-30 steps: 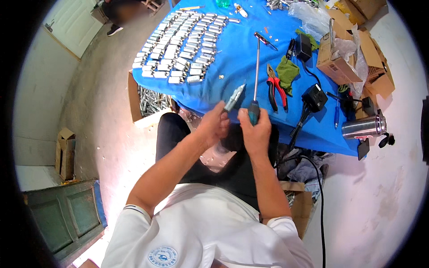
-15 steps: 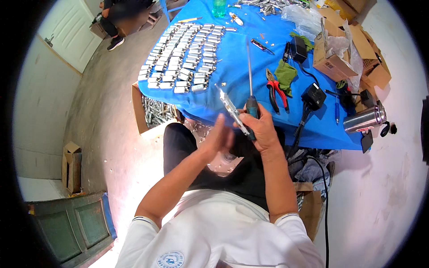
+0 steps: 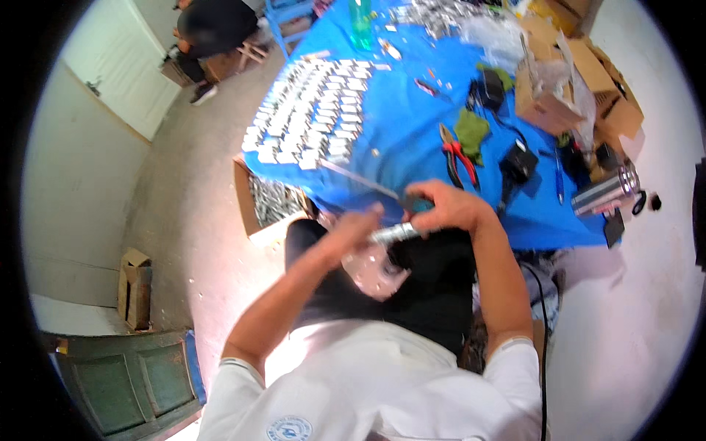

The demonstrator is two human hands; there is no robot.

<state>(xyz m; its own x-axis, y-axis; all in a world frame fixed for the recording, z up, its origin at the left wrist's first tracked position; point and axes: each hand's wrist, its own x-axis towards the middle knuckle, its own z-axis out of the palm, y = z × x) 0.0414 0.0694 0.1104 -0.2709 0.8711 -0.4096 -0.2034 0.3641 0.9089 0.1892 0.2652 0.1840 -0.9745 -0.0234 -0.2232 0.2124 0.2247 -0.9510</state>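
Observation:
My right hand (image 3: 441,206) is closed on a screwdriver (image 3: 416,203) with a teal-and-black handle and long shaft angled up-left. A slim silver metal piece (image 3: 393,235) lies across beneath its fingers, held there. My left hand (image 3: 360,224) is at that piece's left end, blurred, so its grip is unclear. Beyond, rows of small silver cylindrical parts (image 3: 309,110) cover the left of the blue-covered table (image 3: 412,110). Red-handled pliers (image 3: 457,162) and a green cloth (image 3: 471,136) sit to the right.
An open box of metal parts (image 3: 272,202) is below the table's left side. Cardboard boxes (image 3: 548,103), black adapters (image 3: 518,162) and a steel flask (image 3: 603,191) crowd the right. A green bottle (image 3: 360,26) stands at the back. A seated person (image 3: 206,33) is at upper left.
The metal piece passed from my left hand into my right hand beside the screwdriver. The screwdriver swung from near upright to pointing up-left. My left hand dropped away, then moved back toward the piece.

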